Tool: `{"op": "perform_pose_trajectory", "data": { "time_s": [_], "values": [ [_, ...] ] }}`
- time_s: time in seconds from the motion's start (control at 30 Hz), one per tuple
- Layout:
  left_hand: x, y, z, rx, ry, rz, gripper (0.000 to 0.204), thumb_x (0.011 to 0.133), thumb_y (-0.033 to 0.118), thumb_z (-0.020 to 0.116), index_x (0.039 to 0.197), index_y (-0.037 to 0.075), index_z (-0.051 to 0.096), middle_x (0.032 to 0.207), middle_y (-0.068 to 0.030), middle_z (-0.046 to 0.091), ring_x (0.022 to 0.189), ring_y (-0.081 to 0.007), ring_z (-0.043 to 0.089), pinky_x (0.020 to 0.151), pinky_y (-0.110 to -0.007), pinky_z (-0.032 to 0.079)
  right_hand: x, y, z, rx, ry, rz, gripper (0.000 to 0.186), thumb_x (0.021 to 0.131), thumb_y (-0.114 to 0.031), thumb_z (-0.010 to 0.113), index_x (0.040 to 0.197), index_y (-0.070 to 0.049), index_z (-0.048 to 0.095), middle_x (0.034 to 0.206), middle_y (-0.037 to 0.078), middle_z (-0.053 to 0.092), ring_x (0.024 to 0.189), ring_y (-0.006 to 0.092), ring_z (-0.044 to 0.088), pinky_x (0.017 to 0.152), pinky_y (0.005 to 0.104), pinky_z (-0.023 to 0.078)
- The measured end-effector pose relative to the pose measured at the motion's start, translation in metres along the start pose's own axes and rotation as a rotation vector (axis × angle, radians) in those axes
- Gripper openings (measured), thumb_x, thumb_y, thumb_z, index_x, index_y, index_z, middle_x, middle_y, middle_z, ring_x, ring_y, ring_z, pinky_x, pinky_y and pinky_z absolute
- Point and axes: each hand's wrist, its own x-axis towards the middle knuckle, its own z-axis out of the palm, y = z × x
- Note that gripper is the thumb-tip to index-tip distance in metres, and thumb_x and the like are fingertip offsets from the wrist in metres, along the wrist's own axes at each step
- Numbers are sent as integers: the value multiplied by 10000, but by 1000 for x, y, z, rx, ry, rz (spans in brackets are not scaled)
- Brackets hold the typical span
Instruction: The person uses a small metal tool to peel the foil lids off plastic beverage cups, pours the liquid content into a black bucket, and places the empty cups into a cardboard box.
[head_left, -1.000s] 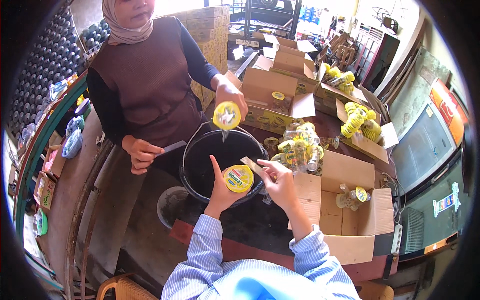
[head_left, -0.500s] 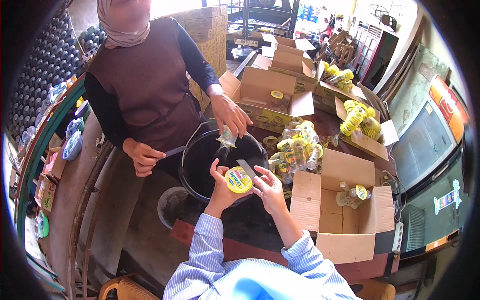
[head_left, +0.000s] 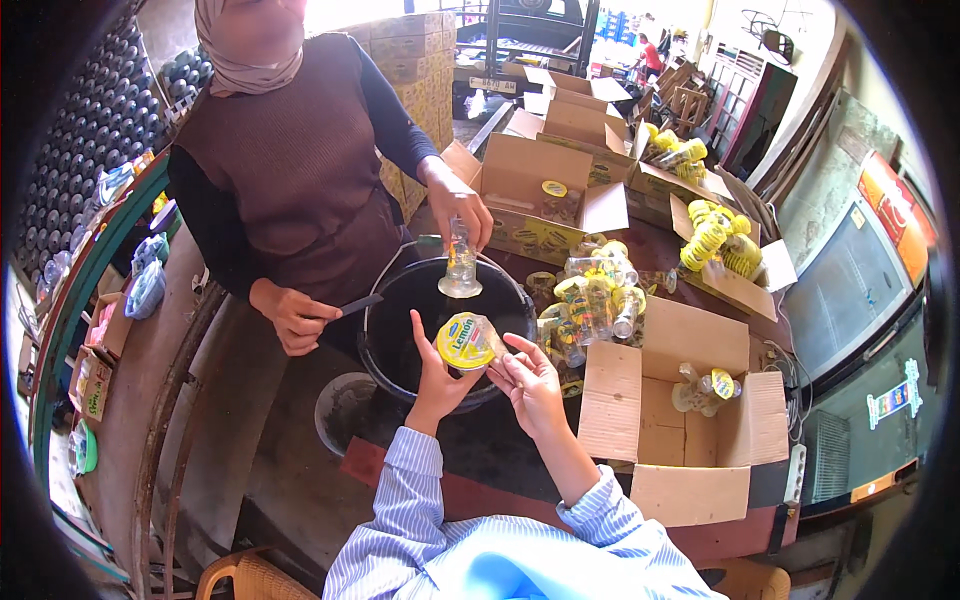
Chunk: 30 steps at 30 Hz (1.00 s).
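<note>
Left hand [head_left: 437, 378] holds a yellow-lidded cup [head_left: 468, 342] over the black bucket [head_left: 400, 345]; right hand [head_left: 528, 380] pinches its edge—contents could spill.

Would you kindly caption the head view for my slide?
Left hand holds a yellow-lidded cup over a black bucket; right hand touches it.

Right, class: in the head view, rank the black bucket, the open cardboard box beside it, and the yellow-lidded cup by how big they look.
1. Open cardboard box, though it lies nearer the camera, so this is unsure.
2. Black bucket, looking close to it.
3. Yellow-lidded cup, held in the left hand.
</note>
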Motion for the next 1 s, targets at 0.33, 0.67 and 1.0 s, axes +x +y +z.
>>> {"op": "perform_pose_trajectory", "data": {
  "time_s": [0.33,0.67,1.0],
  "values": [
    [-1,-3,3,84,15,-12,1214,621,-36,728,1325,170,-240,1089,-146,523,973,-205,558,861,-340,447,-1,3,-10,-390,-14,-121,316,833,-73,560,1143,-55,502,776,-1,543,755,59,513,717,215,430],
    [0,1,2,5,-43,24,1234,617,-48,725,1319,207,-258,1080,-147,523,959,-206,563,837,-342,464,5,-21,7,-1623,-60,-907,249,733,-120,584,974,-158,633,690,15,514,756,191,498,739,346,322],
    [0,1,0,-55,-53,-6,1240,620,-58,718,1309,218,-276,1055,-152,540,923,-204,580,817,-337,475,1,-17,12,-1744,-130,-945,254,706,-99,581,949,-136,642,717,19,531,765,186,504,744,342,326]
  ]
}}
